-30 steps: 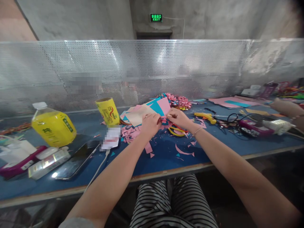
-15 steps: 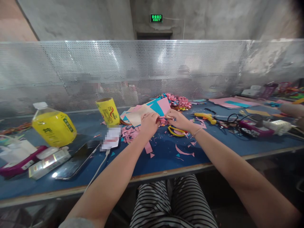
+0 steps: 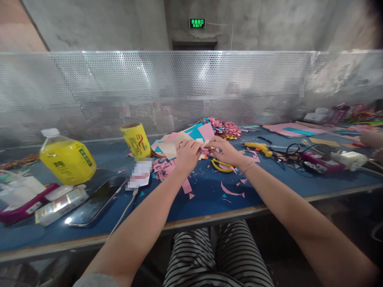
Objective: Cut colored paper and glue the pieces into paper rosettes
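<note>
Person's left hand (image 3: 188,156) slightly farther left, co-worker's arm (image 3: 372,140) drawn back toward the right edge

And the left hand (image 3: 188,156) and right hand (image 3: 226,153) are hiding most of the small pink paper (image 3: 206,150) between their fingertips (its shape is escaping me)! Over on the right, another person's hand (image 3: 371,140) is showing only as a blur, being cut off by the edge. Beyond the perforated screen (image 3: 191,69), figures (image 3: 164,118) are coming through as haze, while the grey sleeve (image 3: 95,280) is running out of view at the bottom
</note>
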A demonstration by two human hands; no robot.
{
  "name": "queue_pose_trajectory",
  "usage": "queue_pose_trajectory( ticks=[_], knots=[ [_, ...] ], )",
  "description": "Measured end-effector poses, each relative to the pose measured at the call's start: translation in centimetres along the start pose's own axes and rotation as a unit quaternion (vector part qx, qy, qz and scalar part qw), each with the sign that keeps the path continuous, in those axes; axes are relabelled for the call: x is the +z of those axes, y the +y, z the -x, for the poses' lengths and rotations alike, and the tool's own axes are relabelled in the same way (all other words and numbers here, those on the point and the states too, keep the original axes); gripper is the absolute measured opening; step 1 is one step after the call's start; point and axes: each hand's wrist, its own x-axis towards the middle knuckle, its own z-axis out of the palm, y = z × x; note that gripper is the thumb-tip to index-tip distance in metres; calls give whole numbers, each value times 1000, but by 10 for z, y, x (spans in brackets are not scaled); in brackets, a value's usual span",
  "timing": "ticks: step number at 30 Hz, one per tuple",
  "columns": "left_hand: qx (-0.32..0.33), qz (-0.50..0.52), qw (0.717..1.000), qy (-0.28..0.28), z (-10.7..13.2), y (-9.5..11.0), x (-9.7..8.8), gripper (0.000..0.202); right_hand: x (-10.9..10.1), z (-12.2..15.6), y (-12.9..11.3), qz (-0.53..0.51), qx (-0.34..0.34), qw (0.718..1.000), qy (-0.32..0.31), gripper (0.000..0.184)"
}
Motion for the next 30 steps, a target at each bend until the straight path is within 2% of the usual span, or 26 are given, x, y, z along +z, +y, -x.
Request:
queue_pose_trajectory(
  ticks=[3, 6, 13, 20, 26, 30],
  knots=[
    [16, -18, 998, 55, 0, -1, -1, 7, -2, -2, -6, 18, -26, 999, 20, 21],
    [18, -16, 997, 77, -1, -1, -3, 10, -3, -3, -11, 41, -34, 998, 37, 19],
    [-4, 1, 999, 49, -1, 1, -7, 18, -3, -2, -17, 78, -23, 997, 5, 27],
    [-2, -13, 999, 50, -2, 4, -10, 19, -2, -3, -22, 68, -26, 997, 6, 23],
    [17, -15, 999, 43, -4, 5, -13, 19, -5, 0, -16, -13, -11, 999, 33, 22],
    [27, -1, 999, 31, -4, 5, -16, 19, -10, 1, -14, -40, 10, 998, 45, 30]
  ],
)
